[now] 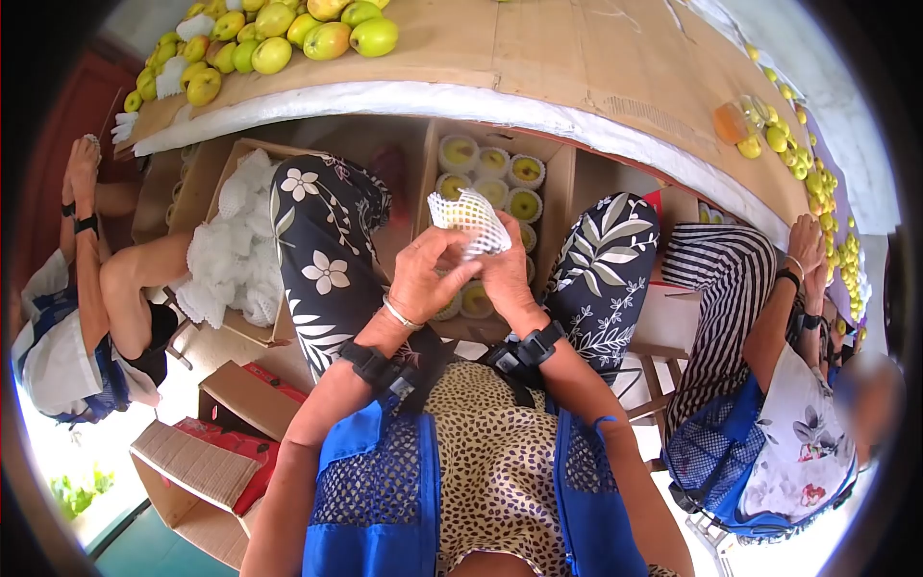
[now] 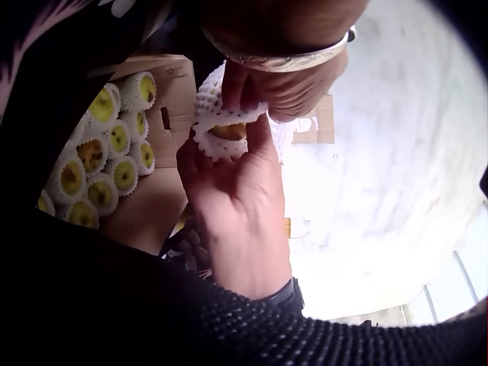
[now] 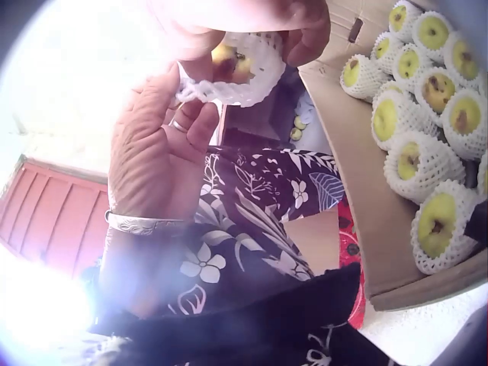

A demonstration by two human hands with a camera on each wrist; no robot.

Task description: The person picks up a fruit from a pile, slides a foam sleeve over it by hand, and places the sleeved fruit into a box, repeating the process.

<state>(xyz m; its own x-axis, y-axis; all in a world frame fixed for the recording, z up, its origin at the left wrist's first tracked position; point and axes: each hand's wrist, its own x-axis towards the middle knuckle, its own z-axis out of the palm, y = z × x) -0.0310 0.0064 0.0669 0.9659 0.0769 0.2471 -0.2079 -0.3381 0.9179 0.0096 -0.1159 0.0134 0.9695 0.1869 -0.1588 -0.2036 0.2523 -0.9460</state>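
In the head view a white foam net [image 1: 466, 219] is held up between both hands, a yellowish apple [image 3: 231, 62] inside it. The left hand [image 1: 428, 274], with a silver bracelet, pinches the net's rim between thumb and fingers. My right hand [image 1: 505, 274] grips the netted apple from the other side, its fingers curled round it. Part of the apple's skin [image 2: 229, 131] shows through the net's opening in the left wrist view. Just beneath the hands stands a cardboard box [image 1: 567, 183] with netted apples [image 1: 524, 205] in rows.
White foam nets [image 1: 236, 240] fill a box at left. Loose apples [image 1: 272, 55] lie on the cardboard-covered table [image 1: 577, 58] ahead. Empty cartons [image 1: 192, 462] stand lower left. One person [image 1: 87, 317] sits at left, another in striped trousers [image 1: 721, 288] at right.
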